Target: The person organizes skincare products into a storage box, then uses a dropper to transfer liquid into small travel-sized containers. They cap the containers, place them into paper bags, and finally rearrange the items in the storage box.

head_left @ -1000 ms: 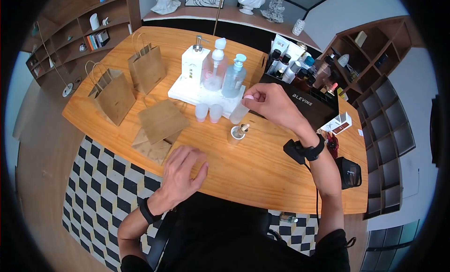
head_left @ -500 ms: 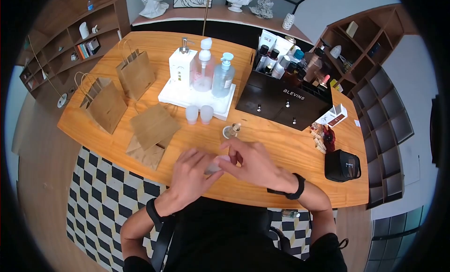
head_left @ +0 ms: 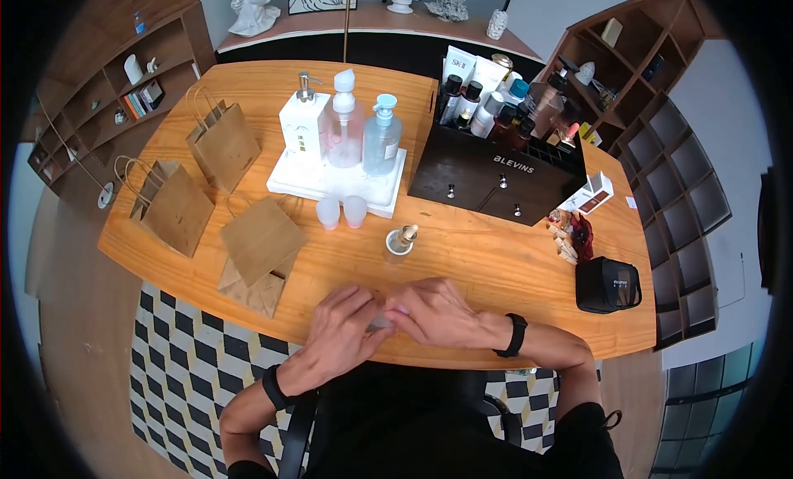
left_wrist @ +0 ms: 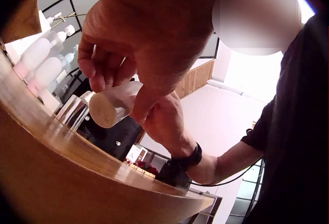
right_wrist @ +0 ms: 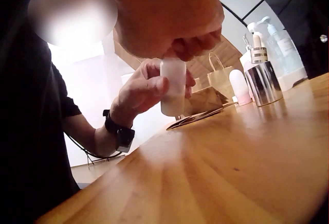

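Low over the near edge of the table, my left hand (head_left: 337,334) holds a small frosted bottle (right_wrist: 173,80) around its body. Beige liquid shows in the lower part of the bottle. My right hand (head_left: 438,315) has its fingers curled at the bottle's top, where a bit of pink cap (head_left: 402,309) peeks out between the hands. The left wrist view shows the bottle's round base (left_wrist: 103,110). Beyond the hands stands a shiny silver container (right_wrist: 264,83) with a gold-banded dropper (right_wrist: 258,54). Two more frosted bottles (head_left: 355,210) stand on their pink ends near the white tray.
The white tray (head_left: 281,182) carries three pump bottles. To its right is a black cosmetics organizer (head_left: 487,177), packed with bottles and tubes. Brown paper bags (head_left: 223,144) stand or lie on the left. A black case (head_left: 607,285) sits at the right edge.
My right hand has brought the frosted bottle from beside the tray to the near edge, where my left hand has taken its body. Both hands now work close together on it.
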Demonstrator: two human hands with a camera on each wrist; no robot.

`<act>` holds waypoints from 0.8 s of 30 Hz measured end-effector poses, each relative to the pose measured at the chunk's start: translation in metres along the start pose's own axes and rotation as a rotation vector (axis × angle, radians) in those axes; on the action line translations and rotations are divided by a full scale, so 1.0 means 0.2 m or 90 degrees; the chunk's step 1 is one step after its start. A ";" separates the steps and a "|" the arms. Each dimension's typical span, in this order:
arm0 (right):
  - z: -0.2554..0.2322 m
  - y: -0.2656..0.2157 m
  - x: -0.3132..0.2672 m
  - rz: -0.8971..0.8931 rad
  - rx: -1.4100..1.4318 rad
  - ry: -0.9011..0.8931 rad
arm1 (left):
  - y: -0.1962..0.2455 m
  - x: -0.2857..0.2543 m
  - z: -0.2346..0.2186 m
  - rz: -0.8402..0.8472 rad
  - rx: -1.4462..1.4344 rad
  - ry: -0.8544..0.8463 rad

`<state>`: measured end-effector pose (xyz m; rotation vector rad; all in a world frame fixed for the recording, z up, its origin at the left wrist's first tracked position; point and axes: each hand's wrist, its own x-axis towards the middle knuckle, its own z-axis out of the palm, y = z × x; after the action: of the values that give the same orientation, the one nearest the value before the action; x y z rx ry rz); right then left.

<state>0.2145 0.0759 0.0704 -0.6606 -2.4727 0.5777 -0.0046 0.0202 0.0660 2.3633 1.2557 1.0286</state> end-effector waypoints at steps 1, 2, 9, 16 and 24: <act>0.00 0.00 0.01 -0.049 0.008 0.003 | -0.01 0.00 0.00 -0.004 -0.021 -0.008; -0.01 0.01 0.03 -0.097 0.015 0.006 | -0.02 -0.01 -0.01 -0.009 -0.043 -0.016; -0.13 -0.02 0.13 -0.205 -0.033 0.096 | -0.05 0.00 -0.02 -0.047 0.007 -0.009; -0.05 0.01 0.07 0.005 -0.003 -0.022 | -0.05 0.01 -0.02 -0.047 0.032 -0.041; -0.08 -0.06 0.08 0.114 0.044 -0.055 | -0.04 0.01 0.00 -0.048 0.035 -0.029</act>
<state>0.2075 0.0791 0.0959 -0.8511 -2.4754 0.7702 -0.0088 0.0264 0.0623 2.3463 1.3607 0.9230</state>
